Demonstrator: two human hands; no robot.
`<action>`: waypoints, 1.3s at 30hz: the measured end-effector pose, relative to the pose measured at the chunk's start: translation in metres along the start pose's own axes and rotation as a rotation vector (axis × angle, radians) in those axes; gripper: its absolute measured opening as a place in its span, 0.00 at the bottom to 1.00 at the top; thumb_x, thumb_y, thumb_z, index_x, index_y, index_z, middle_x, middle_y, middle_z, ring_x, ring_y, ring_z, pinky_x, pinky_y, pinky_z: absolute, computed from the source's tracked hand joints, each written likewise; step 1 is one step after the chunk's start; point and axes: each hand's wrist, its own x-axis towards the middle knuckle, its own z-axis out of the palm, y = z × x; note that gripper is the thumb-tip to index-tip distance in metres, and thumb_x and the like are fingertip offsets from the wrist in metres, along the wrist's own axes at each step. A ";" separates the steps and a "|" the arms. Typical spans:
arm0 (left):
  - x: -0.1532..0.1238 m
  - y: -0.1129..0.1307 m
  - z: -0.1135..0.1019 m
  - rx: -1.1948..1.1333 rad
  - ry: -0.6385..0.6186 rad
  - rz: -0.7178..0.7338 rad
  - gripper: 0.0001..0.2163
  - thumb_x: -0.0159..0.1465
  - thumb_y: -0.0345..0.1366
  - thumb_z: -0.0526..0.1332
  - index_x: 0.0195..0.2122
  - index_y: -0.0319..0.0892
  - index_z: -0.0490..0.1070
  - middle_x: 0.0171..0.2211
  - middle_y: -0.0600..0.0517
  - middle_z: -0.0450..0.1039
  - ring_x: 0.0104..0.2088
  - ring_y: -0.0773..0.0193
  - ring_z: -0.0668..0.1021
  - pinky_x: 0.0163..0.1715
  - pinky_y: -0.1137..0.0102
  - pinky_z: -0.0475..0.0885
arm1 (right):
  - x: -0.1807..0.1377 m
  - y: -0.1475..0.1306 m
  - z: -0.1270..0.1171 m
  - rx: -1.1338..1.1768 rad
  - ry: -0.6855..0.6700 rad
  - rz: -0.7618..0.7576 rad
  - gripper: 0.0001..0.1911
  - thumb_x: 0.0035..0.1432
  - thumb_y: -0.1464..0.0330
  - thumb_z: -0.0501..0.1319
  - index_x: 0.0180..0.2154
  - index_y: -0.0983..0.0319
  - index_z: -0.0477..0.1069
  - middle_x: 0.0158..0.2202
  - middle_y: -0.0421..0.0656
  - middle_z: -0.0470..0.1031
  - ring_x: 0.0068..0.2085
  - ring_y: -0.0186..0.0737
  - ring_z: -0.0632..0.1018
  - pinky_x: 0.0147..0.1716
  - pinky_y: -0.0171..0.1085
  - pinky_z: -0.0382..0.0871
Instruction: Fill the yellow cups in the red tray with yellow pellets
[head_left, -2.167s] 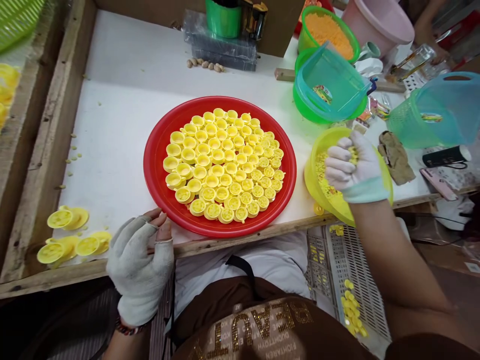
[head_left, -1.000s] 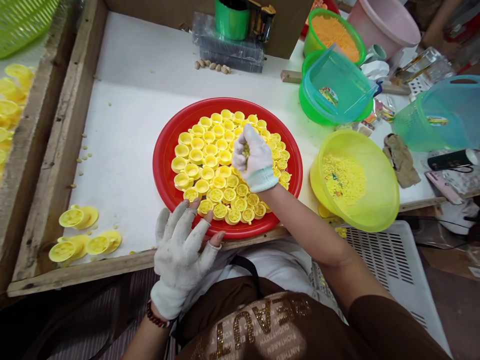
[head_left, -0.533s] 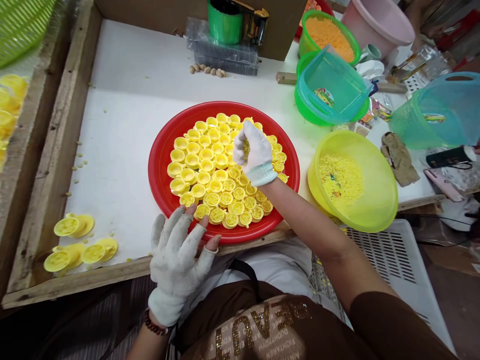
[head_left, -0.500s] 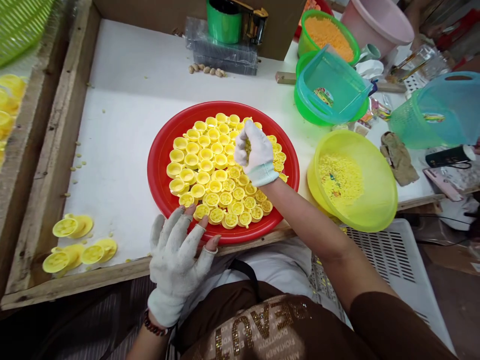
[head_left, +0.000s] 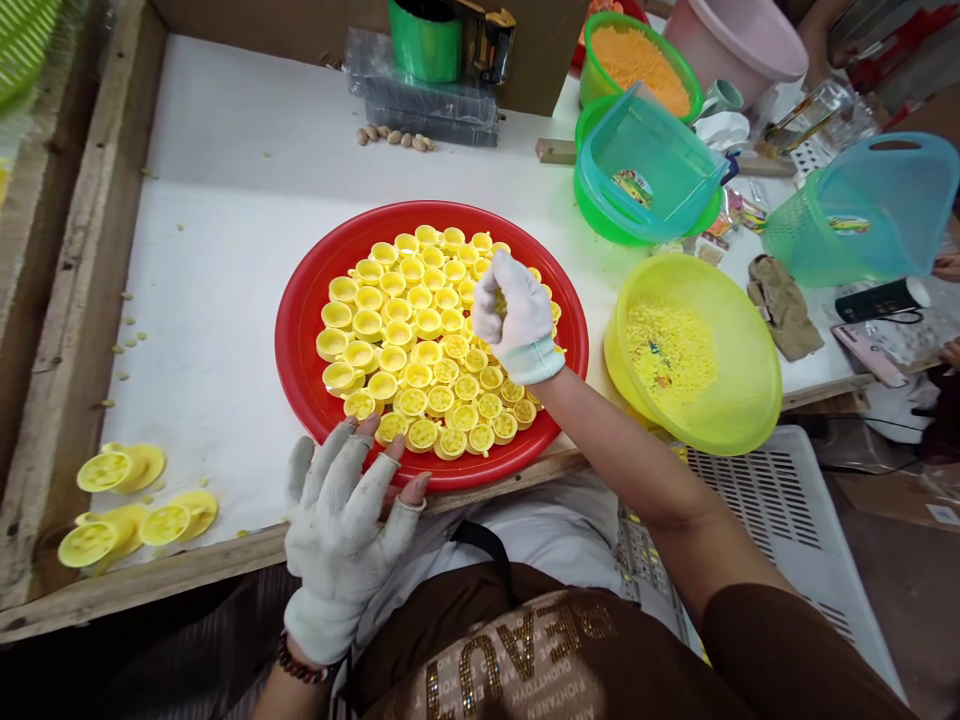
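Yellow cups (head_left: 405, 330) nearest the person hold beads (head_left: 454, 440), farther rows sit empty on the red tray (head_left: 300, 300); right hand (head_left: 517, 315) clenched on beads, left hand (head_left: 341, 510) spread loose at its rim.

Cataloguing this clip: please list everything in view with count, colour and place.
red tray: one, red, centre of table.
yellow caps: many, yellow, packed in the tray.
loose caps: several, yellow, table's near-left corner.
yellow bowl: one, yellow, right of tray.
small yellow pieces: many, yellow, in yellow bowl.
green bowl: one, green, back right, holds orange bits.
teal basket: one, teal, far right, tipped.
left hand: white fingerless glove, spread at tray's near rim.
right hand: white glove, fisted over tray on small yellow pieces.
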 end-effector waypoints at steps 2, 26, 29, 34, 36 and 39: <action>0.000 0.000 0.001 -0.002 -0.004 0.000 0.19 0.63 0.38 0.70 0.54 0.42 0.74 0.59 0.37 0.74 0.60 0.38 0.75 0.63 0.40 0.64 | 0.003 -0.005 -0.002 0.000 0.018 -0.021 0.23 0.65 0.51 0.61 0.27 0.59 0.60 0.22 0.34 0.61 0.17 0.25 0.58 0.14 0.30 0.48; 0.001 -0.004 0.000 -0.025 0.022 0.031 0.21 0.61 0.34 0.71 0.55 0.40 0.74 0.57 0.34 0.75 0.58 0.36 0.76 0.59 0.39 0.67 | -0.022 -0.112 -0.197 -0.971 0.389 -0.229 0.21 0.63 0.45 0.56 0.38 0.56 0.67 0.34 0.42 0.71 0.28 0.38 0.74 0.29 0.42 0.74; 0.002 -0.004 0.002 -0.013 0.015 0.028 0.20 0.61 0.35 0.71 0.55 0.41 0.74 0.57 0.35 0.75 0.58 0.37 0.76 0.59 0.39 0.67 | -0.048 -0.087 -0.237 -1.522 0.169 -0.164 0.28 0.55 0.51 0.64 0.53 0.59 0.70 0.55 0.53 0.72 0.58 0.58 0.74 0.58 0.59 0.69; 0.003 -0.004 0.002 0.006 -0.004 0.030 0.20 0.61 0.35 0.70 0.55 0.42 0.74 0.57 0.35 0.75 0.59 0.37 0.75 0.60 0.41 0.67 | -0.065 -0.057 -0.236 -1.740 -0.024 -0.060 0.12 0.58 0.64 0.64 0.44 0.59 0.74 0.48 0.55 0.74 0.47 0.54 0.77 0.46 0.53 0.72; 0.004 -0.003 0.002 0.009 -0.008 0.018 0.20 0.62 0.34 0.70 0.55 0.42 0.74 0.57 0.35 0.75 0.60 0.38 0.75 0.60 0.41 0.67 | -0.060 -0.058 -0.233 -1.615 0.047 -0.016 0.04 0.57 0.66 0.64 0.32 0.58 0.72 0.35 0.48 0.73 0.35 0.42 0.76 0.36 0.44 0.68; 0.003 -0.003 0.002 0.016 -0.012 0.004 0.20 0.62 0.35 0.70 0.55 0.44 0.74 0.58 0.37 0.74 0.60 0.39 0.75 0.61 0.41 0.67 | -0.050 -0.071 -0.238 -1.236 0.168 0.100 0.15 0.58 0.61 0.63 0.23 0.58 0.66 0.23 0.39 0.64 0.23 0.30 0.65 0.26 0.40 0.56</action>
